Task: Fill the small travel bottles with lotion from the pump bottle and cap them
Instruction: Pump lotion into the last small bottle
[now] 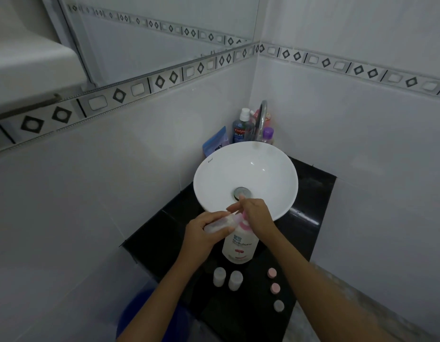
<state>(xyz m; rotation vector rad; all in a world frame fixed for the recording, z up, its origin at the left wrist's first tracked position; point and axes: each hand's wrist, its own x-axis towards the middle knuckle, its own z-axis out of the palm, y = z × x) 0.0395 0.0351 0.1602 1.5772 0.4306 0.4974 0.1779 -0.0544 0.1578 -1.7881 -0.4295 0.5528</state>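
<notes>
A white pump bottle (240, 245) with a pink pump stands on the black counter (310, 233) in front of the sink. My right hand (257, 213) rests flat on top of its pump head. My left hand (201, 233) holds a small clear travel bottle (219, 224) tilted on its side, its mouth at the pump's nozzle. Two more small clear bottles (219, 276) (235, 280) stand upright and uncapped nearer to me. Three caps lie in a row to the right: two pink caps (272, 273) (275, 288) and one pale cap (278, 305).
A white round basin (263, 159) with a metal drain sits behind the pump bottle. In the corner stand a chrome tap (262, 119), a blue mouthwash bottle (241, 130), a purple-capped bottle (267, 135) and a blue pouch (215, 143). A blue bucket (137, 314) sits below left.
</notes>
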